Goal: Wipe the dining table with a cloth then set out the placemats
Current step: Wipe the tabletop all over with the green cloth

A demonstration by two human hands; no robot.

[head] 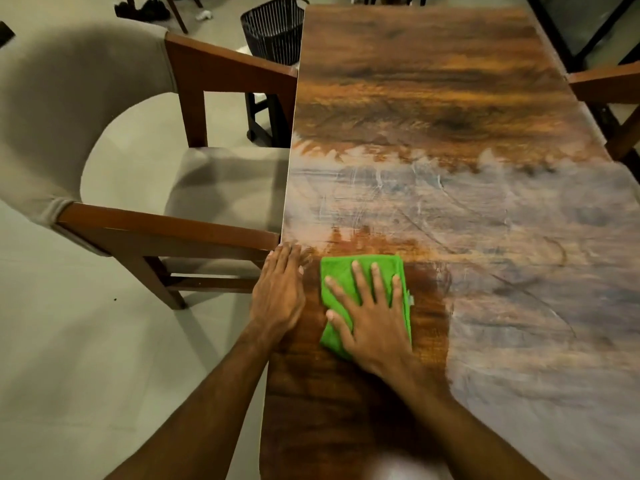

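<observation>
With fingers spread, the right hand [372, 317] presses flat on the folded green cloth [349, 271] near the wooden bench's [450, 98] left edge, while the left hand [278, 289] rests open-palmed just beside it.

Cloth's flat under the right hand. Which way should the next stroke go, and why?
Probably slide the right hand and green cloth rightward into the grey streaky film on the table. The wood around the cloth looks dark and clear. The left hand rests flat at the edge.
</observation>
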